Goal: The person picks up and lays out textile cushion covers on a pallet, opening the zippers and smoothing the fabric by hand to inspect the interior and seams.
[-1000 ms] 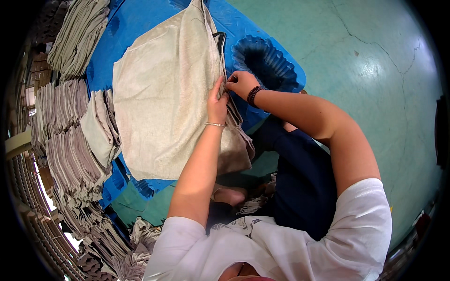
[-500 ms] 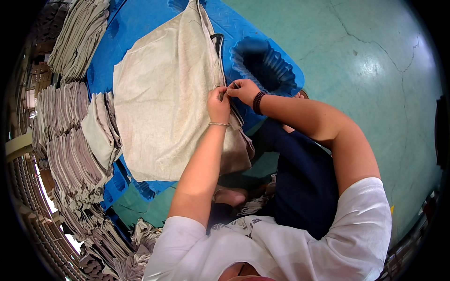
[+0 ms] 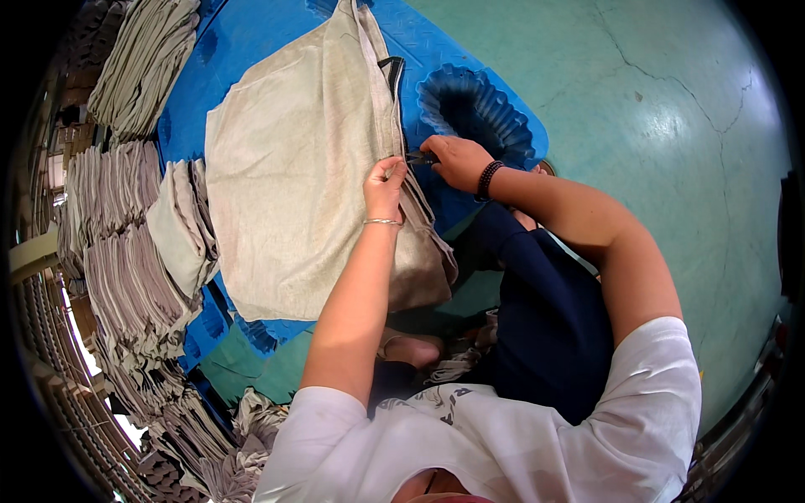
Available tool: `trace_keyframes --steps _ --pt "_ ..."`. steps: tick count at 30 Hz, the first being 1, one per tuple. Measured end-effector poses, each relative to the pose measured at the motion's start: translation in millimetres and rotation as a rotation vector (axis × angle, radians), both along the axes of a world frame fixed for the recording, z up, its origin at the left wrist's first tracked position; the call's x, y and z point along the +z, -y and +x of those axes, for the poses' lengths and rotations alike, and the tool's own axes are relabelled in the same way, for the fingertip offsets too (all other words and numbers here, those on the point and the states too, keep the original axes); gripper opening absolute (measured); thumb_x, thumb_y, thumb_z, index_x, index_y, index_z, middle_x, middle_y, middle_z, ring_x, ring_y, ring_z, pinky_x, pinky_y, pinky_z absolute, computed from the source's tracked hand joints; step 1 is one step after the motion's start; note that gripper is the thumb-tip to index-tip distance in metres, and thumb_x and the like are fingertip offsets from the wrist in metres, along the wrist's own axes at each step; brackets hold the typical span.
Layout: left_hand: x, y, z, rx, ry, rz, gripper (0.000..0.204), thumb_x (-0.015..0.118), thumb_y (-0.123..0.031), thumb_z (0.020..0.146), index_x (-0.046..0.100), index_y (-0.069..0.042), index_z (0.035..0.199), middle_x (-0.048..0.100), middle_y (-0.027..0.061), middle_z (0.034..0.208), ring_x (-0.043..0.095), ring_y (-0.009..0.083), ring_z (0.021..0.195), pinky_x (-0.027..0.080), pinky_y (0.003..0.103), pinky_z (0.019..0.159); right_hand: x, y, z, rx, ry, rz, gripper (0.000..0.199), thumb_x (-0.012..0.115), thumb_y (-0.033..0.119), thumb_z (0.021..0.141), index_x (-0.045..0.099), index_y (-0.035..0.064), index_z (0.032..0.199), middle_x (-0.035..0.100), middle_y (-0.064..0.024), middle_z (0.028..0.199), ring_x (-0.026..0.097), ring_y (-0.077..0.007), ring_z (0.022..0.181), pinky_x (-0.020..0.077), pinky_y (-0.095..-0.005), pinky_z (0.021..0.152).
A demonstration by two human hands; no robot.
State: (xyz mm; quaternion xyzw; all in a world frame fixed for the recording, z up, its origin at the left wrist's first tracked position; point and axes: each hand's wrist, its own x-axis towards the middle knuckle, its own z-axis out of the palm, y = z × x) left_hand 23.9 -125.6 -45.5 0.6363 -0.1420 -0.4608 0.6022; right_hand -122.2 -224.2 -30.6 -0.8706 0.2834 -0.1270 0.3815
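Two-handed edge work, I'd guess: left hand (image 3: 384,193) pinching the side of the beige cloth (image 3: 289,168), right hand (image 3: 459,163) curled round a small dark tool (image 3: 423,158), next move probably wants that edge kept steady, and the cloth's big, coarse and lightly creased, on a blue pallet (image 3: 428,40).

2 grips (image 3: 459,162), 1 dark tool (image 3: 422,158)

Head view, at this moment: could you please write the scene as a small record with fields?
Left hand: pinching the right edge of the beige cloth
Right hand: holding a small dark tool beside that edge
Cloth support: blue plastic platform with a ribbed recess
Left side: stacks of folded cloth
Floor: green, cracked
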Motion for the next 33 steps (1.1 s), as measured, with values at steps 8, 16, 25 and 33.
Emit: trace_keyframes --steps 8,16,25,33 --pt "5 1 -1 0.019 -0.051 0.023 0.014 0.065 -0.006 0.075 0.06 -0.004 0.088 0.057 0.0003 0.08 0.05 0.009 0.072 0.042 0.022 0.067 1 5 4 0.034 0.013 -0.034 0.023 0.057 0.011 0.075 0.049 0.0084 0.096 0.057 -0.0091 0.089 0.054 -0.0261 0.089 0.0436 -0.0366 0.073" --pt "9 1 0 0.03 -0.042 0.049 0.014 0.065 -0.007 0.075 0.061 -0.004 0.088 0.058 0.0006 0.08 0.051 0.0091 0.072 0.042 0.022 0.067 6 7 10 0.093 -0.003 -0.06 0.02 0.055 0.009 0.076 0.05 0.0087 0.095 0.057 -0.0089 0.087 0.055 -0.0258 0.087 0.0438 -0.0366 0.072" --pt "2 -12 -2 0.001 0.032 -0.002 0.012 0.065 -0.006 0.074 0.06 -0.003 0.084 0.056 0.0044 0.096 0.051 0.0117 0.08 0.041 0.023 0.072 -14 3 14 -0.235 0.099 0.297 0.026 0.057 0.013 0.076 0.047 0.0037 0.099 0.058 -0.0141 0.093 0.055 -0.0283 0.089 0.0435 -0.0352 0.077" --pt "39 -78 -60 -0.64 1.334 -0.223 0.013 0.067 -0.006 0.06 0.063 -0.014 0.07 0.051 0.0108 0.104 0.046 0.0292 0.099 0.036 0.041 0.085 -37 3 23 -0.249 0.287 0.748 0.034 0.059 0.019 0.076 0.046 0.0021 0.103 0.056 -0.0128 0.096 0.054 -0.0229 0.091 0.042 -0.0317 0.079"
